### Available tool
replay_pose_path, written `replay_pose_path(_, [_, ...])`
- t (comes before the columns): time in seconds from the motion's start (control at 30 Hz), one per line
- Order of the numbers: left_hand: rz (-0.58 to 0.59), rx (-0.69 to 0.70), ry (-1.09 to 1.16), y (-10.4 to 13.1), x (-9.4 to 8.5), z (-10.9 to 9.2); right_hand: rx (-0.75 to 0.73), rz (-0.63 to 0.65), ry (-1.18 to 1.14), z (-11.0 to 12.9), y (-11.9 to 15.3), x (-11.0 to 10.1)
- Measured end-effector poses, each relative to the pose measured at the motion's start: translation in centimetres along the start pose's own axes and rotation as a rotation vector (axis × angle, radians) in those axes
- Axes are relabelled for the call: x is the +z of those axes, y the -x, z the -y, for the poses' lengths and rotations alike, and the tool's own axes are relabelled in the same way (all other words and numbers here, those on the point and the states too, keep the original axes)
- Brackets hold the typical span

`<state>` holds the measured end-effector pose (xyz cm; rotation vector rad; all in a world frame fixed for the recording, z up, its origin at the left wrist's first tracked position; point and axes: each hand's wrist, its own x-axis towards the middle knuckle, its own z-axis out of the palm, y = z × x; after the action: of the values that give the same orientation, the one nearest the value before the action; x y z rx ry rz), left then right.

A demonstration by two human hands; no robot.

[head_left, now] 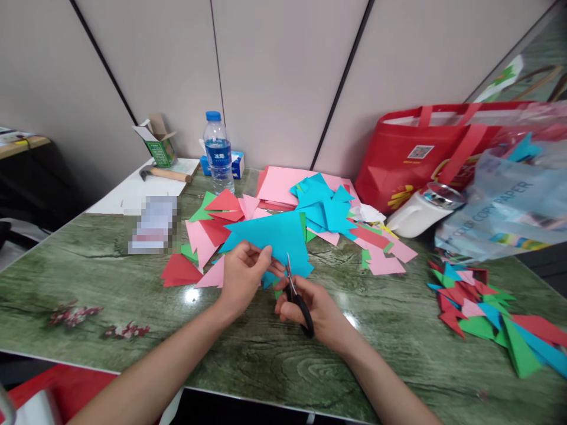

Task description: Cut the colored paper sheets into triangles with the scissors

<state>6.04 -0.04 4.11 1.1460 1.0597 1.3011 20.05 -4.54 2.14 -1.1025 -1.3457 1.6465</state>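
My left hand [245, 270] pinches the lower edge of a blue sheet of paper [274, 233], which is held up over the table. In my right hand [316, 304] is a pair of scissors [302, 308] with black handles. Their blades point up and away from me, against the lower part of the blue sheet. Around the sheet lie red paper pieces [181, 270], pink paper pieces [200, 241] and green paper pieces [206, 206]. A pile of blue paper cuttings [325, 206] rests behind it to the right.
At the back stand a water bottle [219, 156] and an opened green box [162, 147]. A hammer [163, 173] lies on a white board [119, 192]. To the right are a white mug [416, 215], a red bag [403, 153], a plastic bag [487, 200] and mixed paper scraps [481, 313].
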Motion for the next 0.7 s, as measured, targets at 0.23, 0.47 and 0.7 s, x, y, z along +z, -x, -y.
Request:
replay_pose_path(0.23, [0.007,-0.001,-0.004,-0.08,-0.08,0.2,0.005,-0.026,-0.013,-0.28,-0.03,0.09])
replay_pose_path(0.47, [0.009,0.005,-0.002,-0.06,-0.16,0.4,0.028,-0.074,-0.025,-0.32,-0.13,0.42])
replay_pose_path(0.7, [0.002,0.001,0.0,-0.06,-0.14,0.41,0.032,-0.077,-0.04,-0.33,-0.14,0.39])
